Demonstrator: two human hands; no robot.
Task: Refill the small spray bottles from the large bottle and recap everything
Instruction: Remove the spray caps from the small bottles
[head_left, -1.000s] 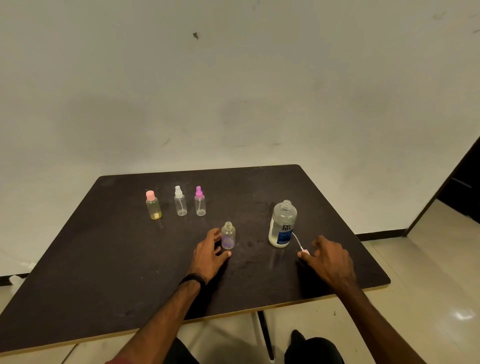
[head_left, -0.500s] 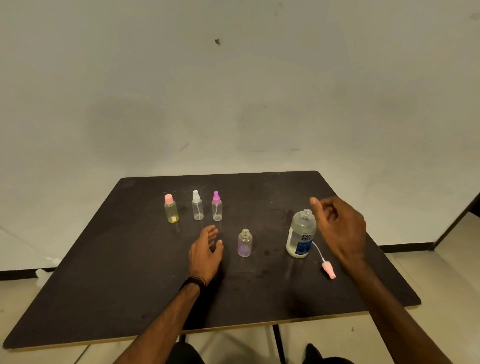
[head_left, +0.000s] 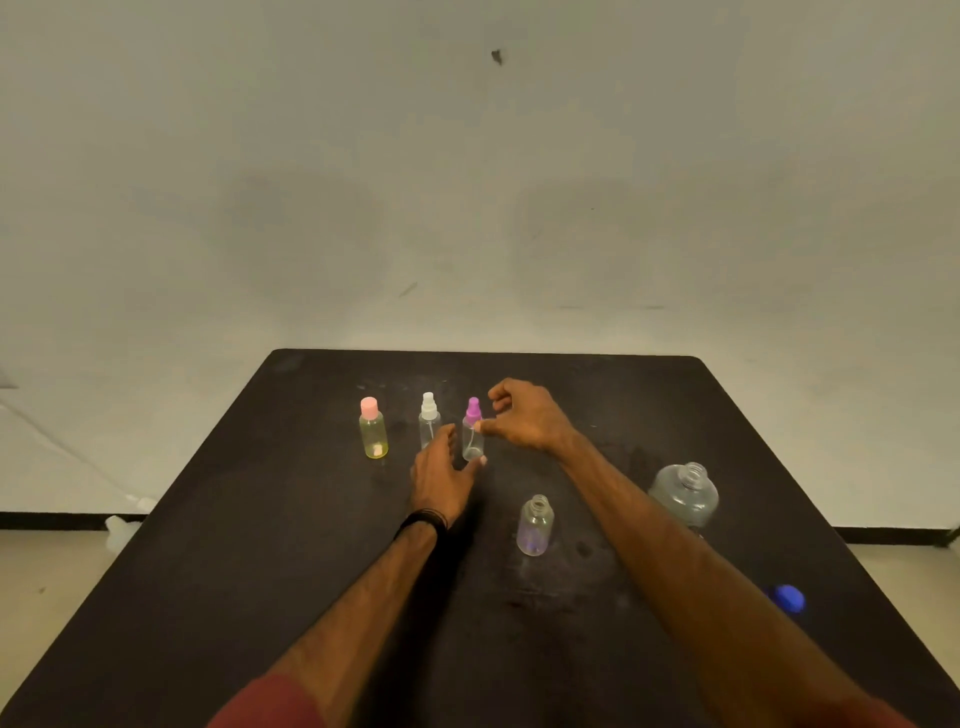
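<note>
Over the last second the view has swung and both hands have left the near work area: the right hand, which a second ago was setting the pink spray cap down beside the large bottle, has crossed to the far row, and the left hand has let go of the open small bottle and moved forward too. To my eye that means the uncapped bottle near the middle of the dark table is set aside for now and a further one is being fetched for uncapping, so the refilling itself has not begun on this bottle. The large bottle stands uncapped at the right, partly hidden behind the right forearm; its blue cap lies well apart from it near the right edge. The pink spray cap is not visible now, probably behind the arm. In the far row stand the yellow bottle with pink cap, the clear bottle with white sprayer and the clear bottle with purple sprayer, all upright and capped. The left hand is open, fingers fairly straight, reaching round the base of the purple-topped bottle with its thumb at the bottle's foot, touching or nearly so; no firm grip shows. The right hand hovers just beside the purple sprayer, fingers loosely curled, thumb tip at the bottle's shoulder, holding nothing that I can see
</note>
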